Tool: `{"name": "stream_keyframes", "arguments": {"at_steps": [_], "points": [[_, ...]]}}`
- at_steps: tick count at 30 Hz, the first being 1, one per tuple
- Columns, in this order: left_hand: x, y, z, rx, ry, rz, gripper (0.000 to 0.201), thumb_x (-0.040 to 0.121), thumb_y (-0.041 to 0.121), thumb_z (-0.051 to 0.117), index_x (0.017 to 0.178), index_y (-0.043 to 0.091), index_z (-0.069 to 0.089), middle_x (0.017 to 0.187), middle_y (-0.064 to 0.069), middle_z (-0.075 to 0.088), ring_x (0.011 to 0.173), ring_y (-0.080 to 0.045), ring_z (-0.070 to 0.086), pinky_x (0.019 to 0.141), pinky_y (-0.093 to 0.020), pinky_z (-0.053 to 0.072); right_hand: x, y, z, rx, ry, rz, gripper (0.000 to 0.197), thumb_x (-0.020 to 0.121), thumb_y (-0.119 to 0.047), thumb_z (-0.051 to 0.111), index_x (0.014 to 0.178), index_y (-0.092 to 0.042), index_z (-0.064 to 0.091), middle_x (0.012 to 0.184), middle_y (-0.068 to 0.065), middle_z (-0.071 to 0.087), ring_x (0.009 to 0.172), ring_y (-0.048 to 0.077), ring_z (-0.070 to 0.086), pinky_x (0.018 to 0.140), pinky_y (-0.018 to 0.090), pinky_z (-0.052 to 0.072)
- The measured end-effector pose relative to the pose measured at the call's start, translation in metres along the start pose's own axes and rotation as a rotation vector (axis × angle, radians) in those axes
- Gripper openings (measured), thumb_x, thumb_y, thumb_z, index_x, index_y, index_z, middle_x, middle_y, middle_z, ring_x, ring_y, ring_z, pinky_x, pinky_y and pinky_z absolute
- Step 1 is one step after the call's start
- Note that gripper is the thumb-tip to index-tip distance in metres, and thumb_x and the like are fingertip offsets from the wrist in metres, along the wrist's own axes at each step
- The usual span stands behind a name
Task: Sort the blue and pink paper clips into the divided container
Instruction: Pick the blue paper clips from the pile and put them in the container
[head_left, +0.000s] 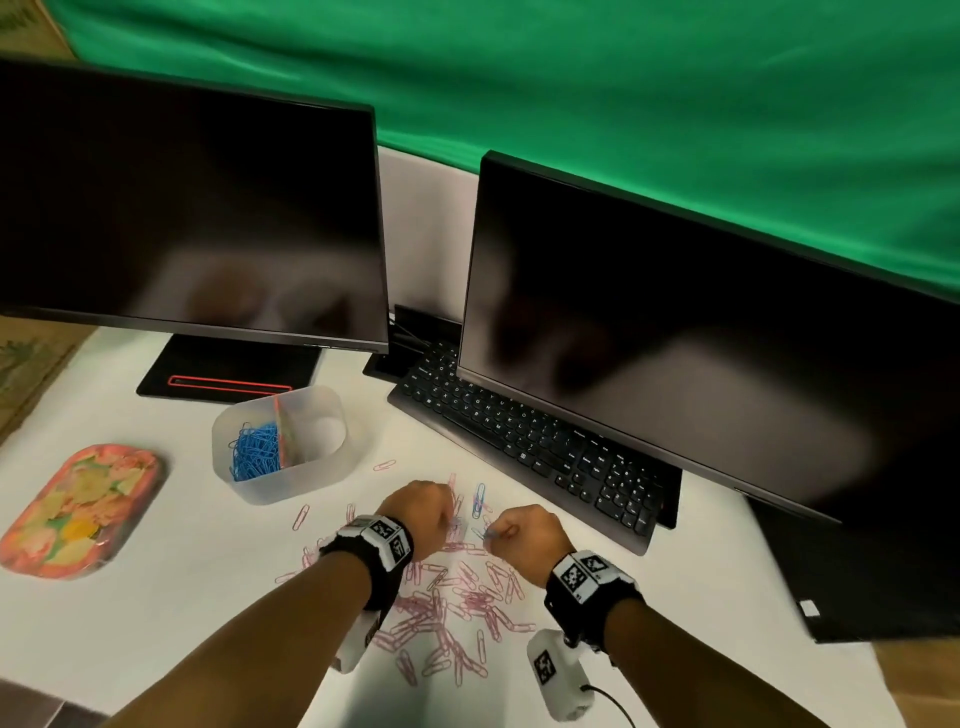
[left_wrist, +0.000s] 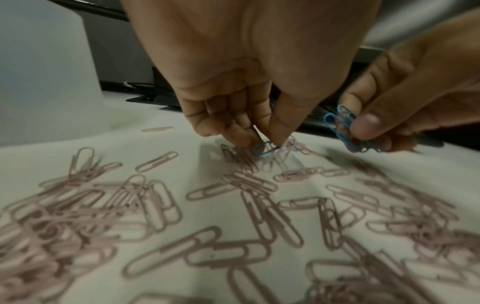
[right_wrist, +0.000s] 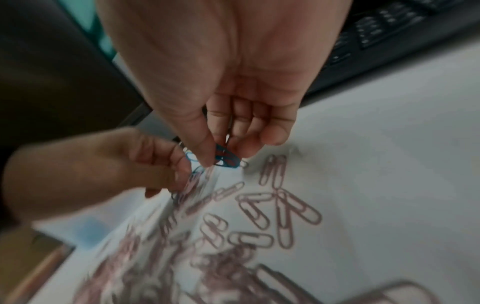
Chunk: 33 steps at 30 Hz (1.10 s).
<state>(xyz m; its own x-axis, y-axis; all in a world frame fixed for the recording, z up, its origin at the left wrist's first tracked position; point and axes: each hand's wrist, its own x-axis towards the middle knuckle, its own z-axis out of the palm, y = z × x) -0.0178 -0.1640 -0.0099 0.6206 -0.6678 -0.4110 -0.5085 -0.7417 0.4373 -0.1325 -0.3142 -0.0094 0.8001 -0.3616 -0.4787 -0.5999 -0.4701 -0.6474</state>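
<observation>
Pink paper clips (head_left: 457, 608) lie scattered on the white table in front of me. My left hand (head_left: 423, 512) reaches down into the far edge of the pile and pinches a blue paper clip (left_wrist: 262, 148) between thumb and fingertips. My right hand (head_left: 522, 538) hovers just to its right, holding a small bunch of blue clips (left_wrist: 342, 127) pinched between thumb and fingers (right_wrist: 223, 158). A loose blue clip (head_left: 479, 500) lies beyond the hands. The translucent divided container (head_left: 332, 415) stands to the far left with blue clips (head_left: 255, 451) in its left compartment; the right compartment looks empty.
A black keyboard (head_left: 524, 441) and two dark monitors (head_left: 675, 332) stand behind and right of the pile. A floral pink tray (head_left: 78, 512) sits at the left. A few single pink clips (head_left: 384, 465) lie between the container and the pile.
</observation>
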Motion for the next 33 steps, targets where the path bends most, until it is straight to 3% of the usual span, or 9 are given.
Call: {"name": "stream_keyframes", "arguments": {"at_steps": [4,7,9,14,19,22,26,30,33], "points": [[0.001,-0.004,-0.001,-0.265,0.071,-0.039,0.024,0.079,0.009,0.052,0.072,0.031,0.058,0.082,0.001,0.071,0.079,-0.02,0.066,0.07,-0.022,0.05,0.001,0.001,-0.009,0.317,-0.073,0.042,0.014,0.075,-0.014,0.077,0.066,-0.019,0.068,0.058,-0.003,0.063,0.052,0.007,0.054,0.052,0.017,0.043],[0.001,-0.003,-0.001,-0.429,0.075,-0.036,0.029,0.082,0.003,0.053,0.093,0.027,0.064,0.07,0.004,0.065,0.069,-0.014,0.06,0.07,-0.021,0.048,0.001,0.0,-0.013,0.515,-0.115,0.068,0.011,0.077,0.0,0.072,0.073,-0.009,0.068,0.059,0.001,0.066,0.047,0.011,0.054,0.049,0.022,0.044],[0.001,-0.005,0.0,-0.51,0.058,-0.039,0.033,0.081,0.001,0.054,0.101,0.023,0.067,0.07,0.001,0.065,0.068,-0.014,0.058,0.072,-0.023,0.049,0.001,0.001,-0.014,0.601,-0.128,0.075,0.015,0.077,0.007,0.069,0.079,-0.008,0.067,0.062,0.004,0.067,0.047,0.013,0.053,0.048,0.024,0.046],[-0.003,-0.006,0.001,-0.642,0.019,-0.052,0.026,0.076,-0.003,0.057,0.081,0.02,0.068,0.07,-0.001,0.067,0.063,-0.01,0.061,0.068,-0.026,0.051,-0.004,0.001,-0.016,0.759,-0.197,0.104,0.017,0.081,0.011,0.064,0.086,-0.005,0.064,0.068,0.011,0.063,0.052,0.018,0.056,0.051,0.026,0.051],[-0.004,-0.006,0.002,-0.686,-0.013,-0.09,0.027,0.077,-0.004,0.055,0.09,0.013,0.069,0.075,-0.002,0.068,0.064,-0.011,0.067,0.064,-0.024,0.052,-0.009,0.001,-0.017,0.838,-0.234,0.142,0.016,0.084,0.013,0.056,0.087,-0.002,0.06,0.064,0.011,0.06,0.051,0.021,0.06,0.05,0.027,0.051],[-0.005,-0.007,0.005,-0.73,-0.021,-0.093,0.032,0.071,-0.003,0.054,0.092,0.017,0.068,0.077,-0.003,0.071,0.065,-0.015,0.067,0.071,-0.03,0.055,-0.01,0.001,-0.016,0.891,-0.218,0.161,0.02,0.084,0.014,0.05,0.09,-0.002,0.061,0.064,0.012,0.055,0.053,0.024,0.059,0.051,0.028,0.051],[-0.003,-0.003,0.001,-0.862,-0.019,-0.138,0.034,0.078,-0.012,0.048,0.099,0.01,0.064,0.075,-0.007,0.066,0.066,-0.018,0.064,0.055,-0.021,0.046,-0.011,0.002,-0.016,1.017,-0.207,0.211,0.02,0.078,0.009,0.048,0.089,-0.002,0.06,0.064,0.011,0.049,0.052,0.025,0.054,0.052,0.029,0.047],[0.007,0.008,-0.003,-1.036,0.028,-0.258,0.02,0.076,-0.001,0.049,0.086,0.009,0.062,0.067,-0.008,0.056,0.061,-0.021,0.056,0.058,-0.028,0.044,-0.014,0.0,-0.021,1.139,-0.249,0.278,0.012,0.073,-0.003,0.042,0.078,-0.011,0.049,0.066,0.006,0.045,0.052,0.021,0.047,0.051,0.027,0.039],[0.022,0.02,0.0,-0.799,0.1,-0.263,0.007,0.083,0.012,0.058,0.085,0.015,0.064,0.067,0.001,0.057,0.064,-0.017,0.054,0.058,-0.023,0.04,-0.018,0.0,-0.027,1.162,-0.247,0.317,0.007,0.078,-0.009,0.04,0.075,-0.014,0.043,0.066,0.004,0.043,0.052,0.019,0.041,0.048,0.026,0.031]]}}
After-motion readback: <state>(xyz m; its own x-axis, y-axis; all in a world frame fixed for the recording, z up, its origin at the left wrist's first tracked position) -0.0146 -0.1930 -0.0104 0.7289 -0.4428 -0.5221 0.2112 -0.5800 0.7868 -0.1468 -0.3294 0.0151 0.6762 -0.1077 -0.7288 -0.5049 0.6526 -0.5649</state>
